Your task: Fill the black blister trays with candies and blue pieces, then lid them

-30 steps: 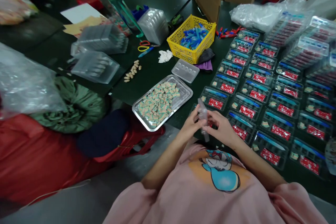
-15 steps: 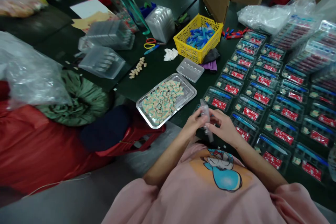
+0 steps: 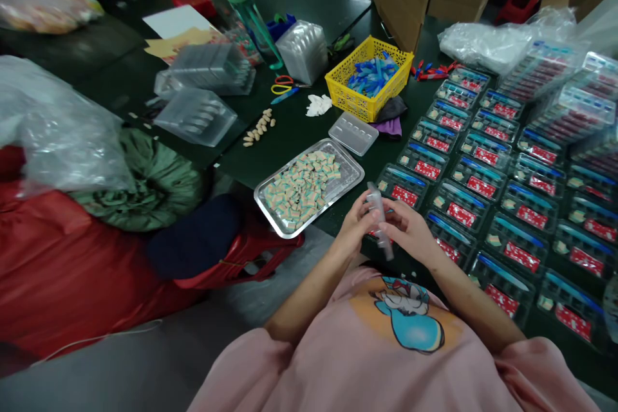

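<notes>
Just in front of my chest, a clear plastic tray (image 3: 379, 215) stands on edge between my two hands. My left hand (image 3: 356, 224) grips it from the left, fingers behind and thumb across the near side. From the other side my right hand (image 3: 408, 226) pinches the same tray; some of its fingertips are hidden. Left of my hands lies a metal tray (image 3: 348, 175) with many small beige-and-green pieces (image 3: 302, 190). Beyond it a single clear plastic tray (image 3: 353, 133) lies flat. To the right are rows of filled trays (image 3: 403, 185) holding blue pens and red dotted pieces.
A yellow basket (image 3: 350, 100) holds blue items. Stacked clear trays (image 3: 196, 116), scissors (image 3: 284, 84) and peanut-like pieces (image 3: 259, 129) lie left of it. Stacks of filled packs (image 3: 570, 106) stand far right. A red stool (image 3: 241, 264) with a dark cap is beside me.
The view has shifted slightly, so the table items sit a little lower and further right. Both hands keep holding the plastic tray, with hardly any change in grip.
</notes>
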{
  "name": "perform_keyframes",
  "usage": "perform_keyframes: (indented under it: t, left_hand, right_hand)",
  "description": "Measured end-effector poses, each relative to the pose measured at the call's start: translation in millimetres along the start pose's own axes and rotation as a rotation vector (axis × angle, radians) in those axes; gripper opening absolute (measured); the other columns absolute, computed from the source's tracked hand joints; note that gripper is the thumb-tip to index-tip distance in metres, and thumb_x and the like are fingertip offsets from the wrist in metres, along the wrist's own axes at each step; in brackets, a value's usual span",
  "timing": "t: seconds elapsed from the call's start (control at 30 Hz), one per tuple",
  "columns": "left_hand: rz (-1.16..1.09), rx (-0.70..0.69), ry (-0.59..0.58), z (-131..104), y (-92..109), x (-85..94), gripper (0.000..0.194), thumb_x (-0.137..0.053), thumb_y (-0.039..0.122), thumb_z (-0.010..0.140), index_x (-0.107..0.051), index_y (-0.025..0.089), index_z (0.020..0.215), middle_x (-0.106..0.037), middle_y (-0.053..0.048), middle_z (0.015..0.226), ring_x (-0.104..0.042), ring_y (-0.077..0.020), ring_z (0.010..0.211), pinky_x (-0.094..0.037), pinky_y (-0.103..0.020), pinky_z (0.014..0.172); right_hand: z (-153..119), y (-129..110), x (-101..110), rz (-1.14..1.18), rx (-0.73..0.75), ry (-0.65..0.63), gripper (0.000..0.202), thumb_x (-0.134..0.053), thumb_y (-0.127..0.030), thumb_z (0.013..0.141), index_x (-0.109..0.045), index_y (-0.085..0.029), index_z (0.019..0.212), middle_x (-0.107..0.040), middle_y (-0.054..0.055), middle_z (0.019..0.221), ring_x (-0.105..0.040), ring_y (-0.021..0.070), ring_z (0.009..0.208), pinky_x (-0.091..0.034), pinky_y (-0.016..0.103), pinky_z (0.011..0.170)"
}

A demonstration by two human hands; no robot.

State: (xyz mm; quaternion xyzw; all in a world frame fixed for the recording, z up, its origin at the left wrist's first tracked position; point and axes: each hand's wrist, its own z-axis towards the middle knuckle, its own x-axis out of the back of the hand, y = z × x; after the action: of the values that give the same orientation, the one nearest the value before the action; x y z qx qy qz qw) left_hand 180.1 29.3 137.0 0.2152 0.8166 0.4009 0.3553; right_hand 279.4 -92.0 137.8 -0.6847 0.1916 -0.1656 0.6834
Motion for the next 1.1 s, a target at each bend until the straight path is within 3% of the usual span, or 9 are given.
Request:
perform_keyframes:
  t: [0.57,1.1]
  left_hand:
    - [0.006,-0.046,0.03,-1.5,-7.7,-0.7,0.076,-0.08,0.043,0.067,-0.051,0.023,0.134,-0.062,-0.011,0.124,-0.06,-0.0263,0.113,-0.053,-0.03,0.081]
    - [-0.021,-0.053,0.026,-4.2,-6.2,1.0,0.076,-0.082,0.041,0.066,-0.054,0.024,0.134,-0.064,-0.01,0.117,-0.061,-0.027,0.112,-0.052,-0.033,0.083]
  right_hand:
    - [-1.6,-2.0,-2.6,-0.019,-0.005,0.01,0.049,-0.066,-0.036,0.087,-0.058,-0.026,0.134,-0.057,0.007,0.115,-0.066,0.0194,0.096,-0.058,0.036,0.085]
    - [1.2,-2.7,1.7,0.042,-0.037,-0.042,0.051,-0.067,-0.035,0.085,-0.058,-0.026,0.134,-0.059,0.009,0.124,-0.066,0.0215,0.1,-0.058,0.039,0.088]
